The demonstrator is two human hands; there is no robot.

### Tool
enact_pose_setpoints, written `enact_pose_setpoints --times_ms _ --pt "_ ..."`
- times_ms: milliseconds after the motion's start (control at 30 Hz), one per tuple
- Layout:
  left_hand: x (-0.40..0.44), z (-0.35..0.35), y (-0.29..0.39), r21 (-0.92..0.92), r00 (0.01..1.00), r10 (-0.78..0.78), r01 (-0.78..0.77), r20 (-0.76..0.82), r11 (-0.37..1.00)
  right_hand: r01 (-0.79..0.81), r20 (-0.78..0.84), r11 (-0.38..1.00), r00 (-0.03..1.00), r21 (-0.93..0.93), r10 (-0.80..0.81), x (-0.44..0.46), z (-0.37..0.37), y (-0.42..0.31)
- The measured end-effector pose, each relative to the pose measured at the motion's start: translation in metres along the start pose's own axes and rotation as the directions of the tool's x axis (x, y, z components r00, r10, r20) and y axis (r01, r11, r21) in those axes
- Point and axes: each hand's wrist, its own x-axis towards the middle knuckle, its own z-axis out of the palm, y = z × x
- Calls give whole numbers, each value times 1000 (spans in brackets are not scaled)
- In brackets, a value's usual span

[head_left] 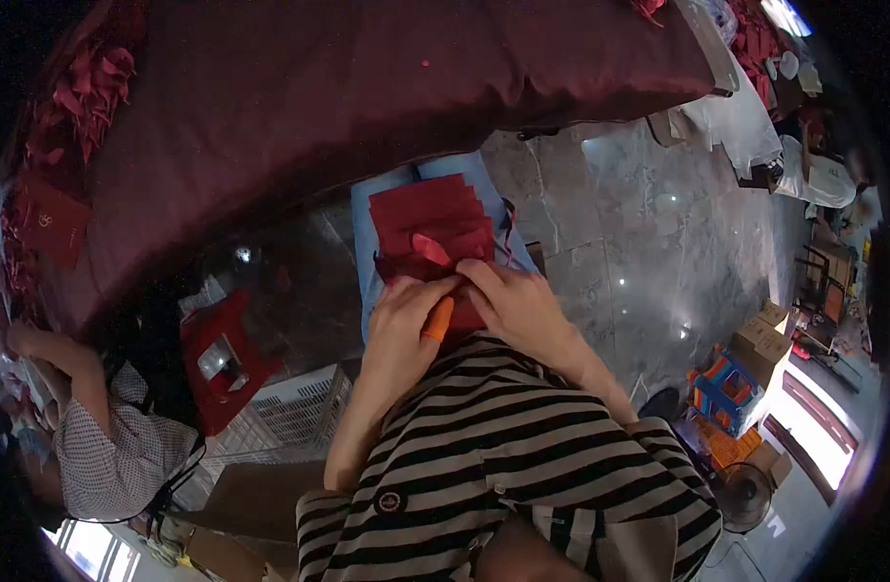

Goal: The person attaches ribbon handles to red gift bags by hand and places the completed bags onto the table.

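On my lap lies a fanned stack of flat dark red pieces (428, 209), their edges stepped. A brighter red ribbon (431, 249) stands up in a loop on top of it. My left hand (403, 308) is closed at the near side of the stack, with an orange finger cover (438, 318) on its thumb. My right hand (513, 303) meets it, fingers bent and pinching close to the left fingertips. Both hands appear to grip the ribbon, though its held part is mostly hidden under the fingers. More red material shows between the wrists.
A table with a dark red cloth (299, 87) spans the front, bearing a red ribbon heap (94, 92) and a red folder (52, 221) at left. Another person (115, 446) sits at left by a white plastic crate (290, 412). Cardboard boxes (760, 339) and a fan (744, 495) stand right.
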Motion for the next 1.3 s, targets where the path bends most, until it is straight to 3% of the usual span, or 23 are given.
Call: enact_pose_setpoints --times_ms 100,167,200,233,300,433,533,600,733,800,833,900,1033,1100,1233,1300 --pt "-3 -10 -2 -80 999 -25 27 25 996 -31 96 1000 995 3 30 -1 1 -3" --pt "4 -18 -9 -205 985 -158 170 76 964 177 -11 984 984 4 -177 -2 12 1" --pt "10 -24 -14 -135 965 -203 226 166 965 183 -13 983 983 7 -183 -4 15 3" --pt "18 -23 -23 -138 968 -198 219 154 966 277 -57 958 958 -67 -281 -6 16 6" --pt "29 -19 -36 -43 973 -7 17 230 999 376 -97 914 915 -152 -392 -12 22 11" --pt "41 -20 -30 -230 960 5 62 281 971 350 -170 923 911 -162 -376 -10 27 19" --pt "42 -17 -27 -284 983 -36 86 179 955 305 -257 949 914 -77 -315 -8 31 20" --pt "41 -14 -25 -203 983 -42 79 178 976 316 -184 939 923 -136 -338 -10 29 19" --pt "39 -10 -26 -209 987 -13 47 160 977 313 -208 943 921 -110 -329 -7 29 18" --pt "37 -11 -20 -242 996 -14 36 93 970 173 -219 985 961 -13 -171 -6 27 13" --pt "36 -8 -20 -242 996 -13 35 93 970 172 -220 985 960 -13 -171 -6 22 11" --pt "35 -1 -21 -242 1000 -6 9 12 970 80 -68 978 993 -195 -95 -5 9 6" --pt "38 -5 -19 -253 999 -21 28 30 967 144 -57 962 985 -233 -161 0 7 8" --pt "42 -15 -24 -346 975 -37 113 218 931 208 -101 957 968 -202 -231 -1 12 9" --pt "45 -7 -35 -439 981 40 48 190 897 132 -64 985 988 -115 -140 0 1 5" --pt "47 -5 -34 -758 976 -108 216 191 615 96 105 994 990 -46 -91 0 -15 8"
